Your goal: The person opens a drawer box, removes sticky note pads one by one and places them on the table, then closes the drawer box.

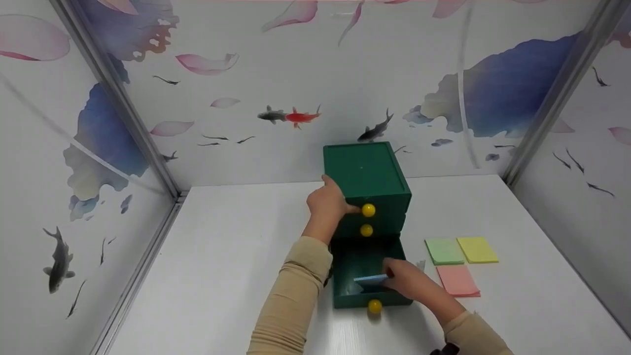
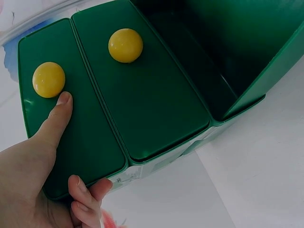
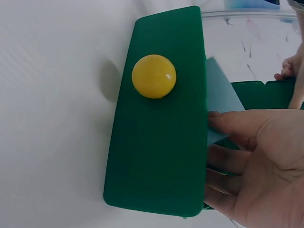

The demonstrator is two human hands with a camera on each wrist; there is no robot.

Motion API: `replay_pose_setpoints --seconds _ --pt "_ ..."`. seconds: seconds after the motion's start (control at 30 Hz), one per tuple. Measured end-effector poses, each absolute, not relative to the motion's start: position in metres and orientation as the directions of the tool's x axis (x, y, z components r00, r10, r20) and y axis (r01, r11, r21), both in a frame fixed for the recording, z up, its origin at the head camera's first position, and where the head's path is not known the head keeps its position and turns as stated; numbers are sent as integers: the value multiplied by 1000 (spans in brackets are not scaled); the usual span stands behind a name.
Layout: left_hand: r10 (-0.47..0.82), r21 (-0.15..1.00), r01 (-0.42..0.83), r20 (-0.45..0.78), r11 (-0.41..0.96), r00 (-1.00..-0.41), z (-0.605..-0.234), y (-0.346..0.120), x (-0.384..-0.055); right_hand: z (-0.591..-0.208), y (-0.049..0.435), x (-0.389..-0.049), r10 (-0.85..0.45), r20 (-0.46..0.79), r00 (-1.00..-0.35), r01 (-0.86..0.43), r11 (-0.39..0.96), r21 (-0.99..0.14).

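Note:
A green cabinet of three drawers point(image 1: 365, 170) stands against the back wall, each drawer with a round yellow knob. Its bottom drawer point(image 1: 352, 299) is pulled out, while the upper two sit closed. My left hand point(image 1: 328, 199) grips the cabinet's left front edge; in the left wrist view its thumb lies on the top drawer's front beside the yellow knob point(image 2: 49, 80), with the fingers bent at the side. Inside the open drawer, my right hand point(image 1: 409, 280) pinches a light blue sticky note pad point(image 1: 370, 280). The drawer front partly hides this pad in the right wrist view.
To the right of the drawer lie a green sticky note pad point(image 1: 444, 251), a yellow pad point(image 1: 477, 250) and a pink pad point(image 1: 458, 281) on the white table point(image 1: 222, 256). Patterned white panels with metal posts enclose the table at the back and sides.

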State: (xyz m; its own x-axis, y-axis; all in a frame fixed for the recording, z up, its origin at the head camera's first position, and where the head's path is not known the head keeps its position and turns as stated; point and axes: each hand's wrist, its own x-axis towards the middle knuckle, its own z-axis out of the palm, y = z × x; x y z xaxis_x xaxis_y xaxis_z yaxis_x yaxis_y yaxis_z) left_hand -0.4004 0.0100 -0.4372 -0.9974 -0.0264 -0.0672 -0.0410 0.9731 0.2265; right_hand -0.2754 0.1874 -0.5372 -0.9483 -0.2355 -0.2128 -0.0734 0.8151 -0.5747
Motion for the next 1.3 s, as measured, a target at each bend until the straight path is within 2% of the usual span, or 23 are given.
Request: replay_pose_setpoints --seconds 0.3,0.5,0.67,0.9,1.07,1.3 --pt "-25 257 -43 -73 965 -997 -437 9 -399 -523 206 -263 -146 -175 -974 17 719 -695" --pt "-22 255 -39 -68 966 -997 -438 10 -399 -519 223 -253 -118 -98 -988 -6 668 -744" --pt "-30 252 -49 -80 966 -996 -438 11 -400 -520 239 -246 -86 -89 -992 17 616 -787" --pt "-37 249 -58 -90 967 -995 -437 10 -401 -531 260 -232 -46 13 -999 -37 579 -815" --pt "-37 263 -60 -91 963 -995 -437 9 -401 -541 274 -225 -15 -32 -999 18 569 -822" --pt "-33 268 -53 -78 962 -996 -439 9 -402 -549 302 -218 50 -76 -996 91 483 -871"
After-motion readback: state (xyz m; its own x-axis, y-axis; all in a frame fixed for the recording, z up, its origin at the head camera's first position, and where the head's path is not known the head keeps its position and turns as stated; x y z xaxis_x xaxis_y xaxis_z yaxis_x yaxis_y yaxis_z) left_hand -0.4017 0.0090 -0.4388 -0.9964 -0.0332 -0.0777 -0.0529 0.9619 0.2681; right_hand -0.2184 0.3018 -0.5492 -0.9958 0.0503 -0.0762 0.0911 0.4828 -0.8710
